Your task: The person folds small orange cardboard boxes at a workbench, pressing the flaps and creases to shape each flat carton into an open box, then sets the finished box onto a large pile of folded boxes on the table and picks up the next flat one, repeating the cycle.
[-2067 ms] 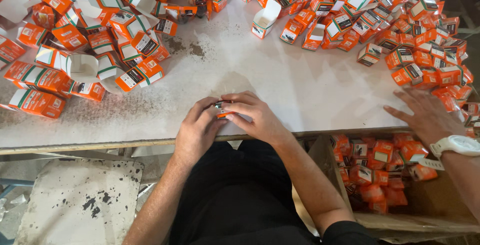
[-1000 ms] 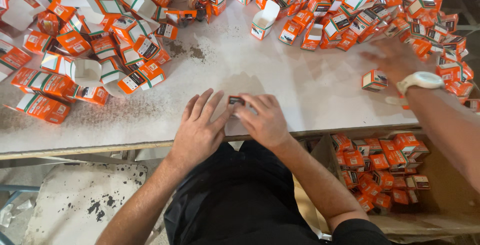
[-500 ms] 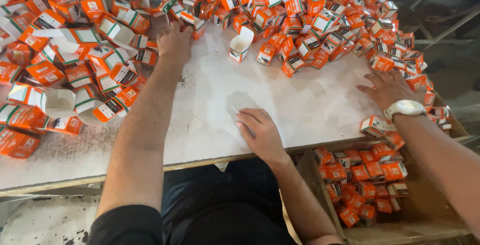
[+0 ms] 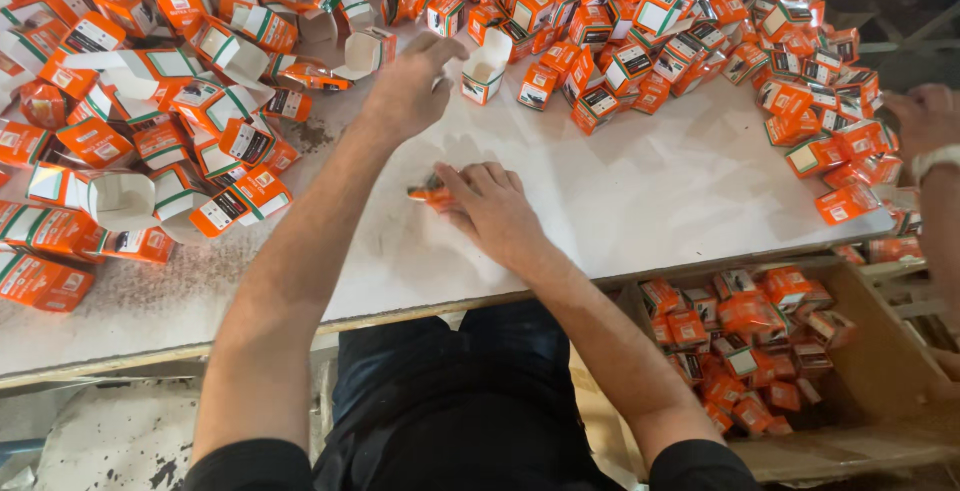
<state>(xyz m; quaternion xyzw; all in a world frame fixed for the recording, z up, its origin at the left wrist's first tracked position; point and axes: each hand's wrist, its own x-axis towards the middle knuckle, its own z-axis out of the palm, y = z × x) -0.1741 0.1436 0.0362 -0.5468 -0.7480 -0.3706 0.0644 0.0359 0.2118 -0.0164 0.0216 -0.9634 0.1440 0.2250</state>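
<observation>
My left hand (image 4: 408, 89) is stretched out over the white table (image 4: 650, 191), fingers apart, between two open white-lined cartons (image 4: 485, 73) at the edge of the pile; it holds nothing that I can see. My right hand (image 4: 492, 209) rests on the table near its middle, fingers closed over a small orange item (image 4: 428, 194) that sticks out to the left. Heaps of small orange and white cartons (image 4: 620, 11) cover the far and left sides of the table.
Another person's hand (image 4: 925, 116) with a white wristwatch (image 4: 938, 161) reaches into the cartons at the right edge. A brown cardboard box (image 4: 885, 351) below the table's front right holds several orange cartons (image 4: 745, 336). Open cartons (image 4: 120, 201) lie at the left.
My left hand left my right hand at the table's front edge and reached out to the far pile. My right hand stayed on the table with the small item. The other person's hand drew back right.
</observation>
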